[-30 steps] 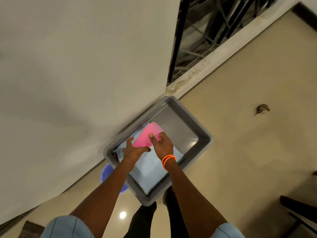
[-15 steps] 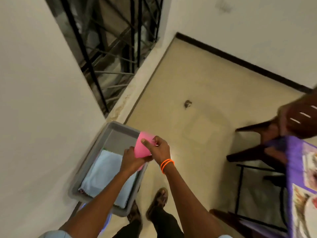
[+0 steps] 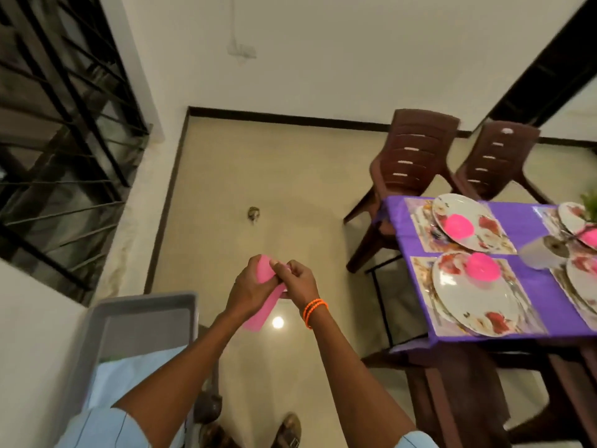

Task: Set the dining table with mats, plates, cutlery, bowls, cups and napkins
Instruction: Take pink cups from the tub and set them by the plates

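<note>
Pink napkin (image 3: 262, 307) between both hands

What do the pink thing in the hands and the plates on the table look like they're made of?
Pink napkin: soft cloth or paper, matte; it hangs limp below both hands. Which of the two, I cannot tell. Plates: glazed ceramic or melamine, glossy white with a floral print, rigid rims.

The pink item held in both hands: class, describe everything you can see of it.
The pink napkin looks like soft, thin cloth or paper, plain bright pink with no visible pattern. It is folded or bunched at the top, where the left hand and the right hand pinch it together, and a flat strip hangs down below them, ending in a straight edge. It is held in the air above the floor, touching nothing but the hands.
</note>
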